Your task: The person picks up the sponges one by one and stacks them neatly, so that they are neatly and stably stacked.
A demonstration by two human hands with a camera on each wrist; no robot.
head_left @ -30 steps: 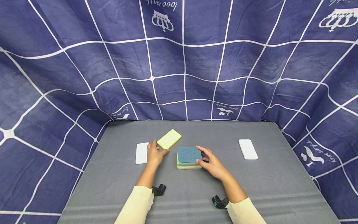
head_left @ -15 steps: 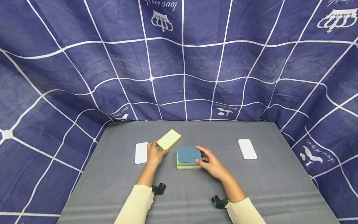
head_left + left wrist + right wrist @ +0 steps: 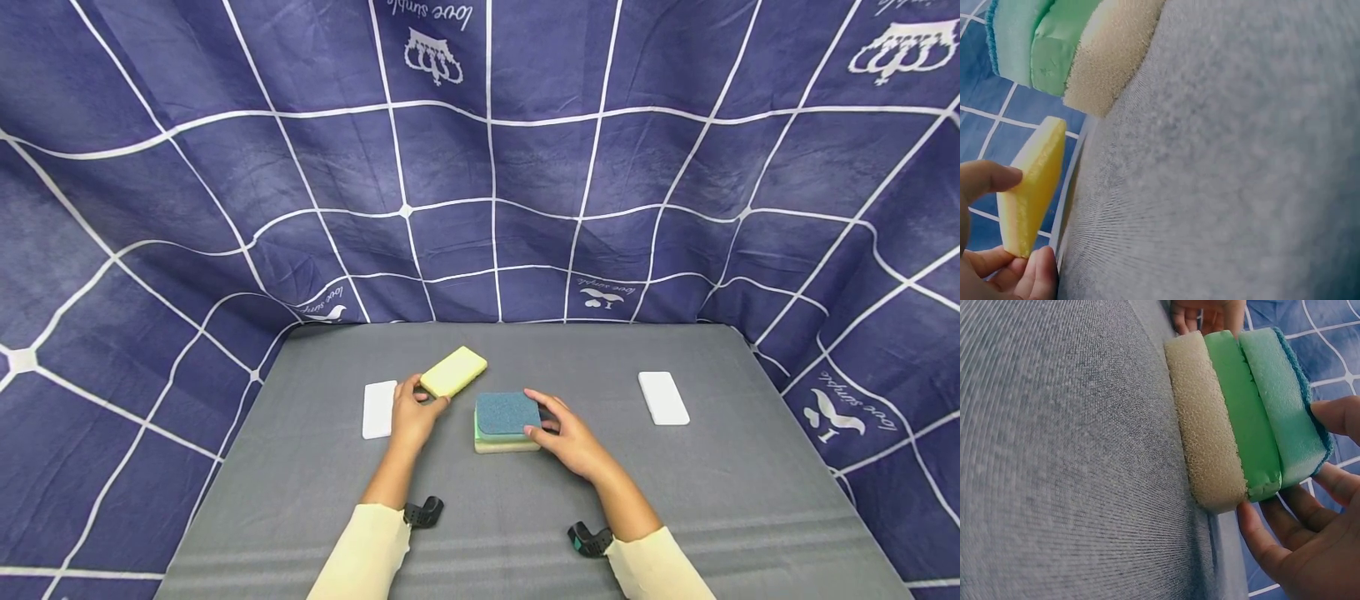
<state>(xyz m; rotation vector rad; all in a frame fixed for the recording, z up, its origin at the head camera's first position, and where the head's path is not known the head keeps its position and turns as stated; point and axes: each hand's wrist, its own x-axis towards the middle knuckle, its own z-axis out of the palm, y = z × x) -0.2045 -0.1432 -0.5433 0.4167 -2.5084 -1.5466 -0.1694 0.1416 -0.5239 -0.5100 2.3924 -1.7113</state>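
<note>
My left hand pinches the near end of a thin yellow sponge between thumb and fingers. In the left wrist view the yellow sponge stands tilted, a gap showing between it and the grey cloth. My right hand holds the right side of a stack of sponges at the table's middle. A beige porous sponge lies at the bottom, a green block above it, and a light teal sponge with a dark blue scouring face on top. The right thumb touches that face; the fingers span the stack's side.
A white rectangular block lies just left of the left hand. Another white block lies off to the right. The grey cloth-covered table ends against a blue, white-lined curtain at the back and sides.
The yellow sponge has risen slightly and tilted in my left hand, and that hand has shifted a little left. My right hand and the stack stay in place.
</note>
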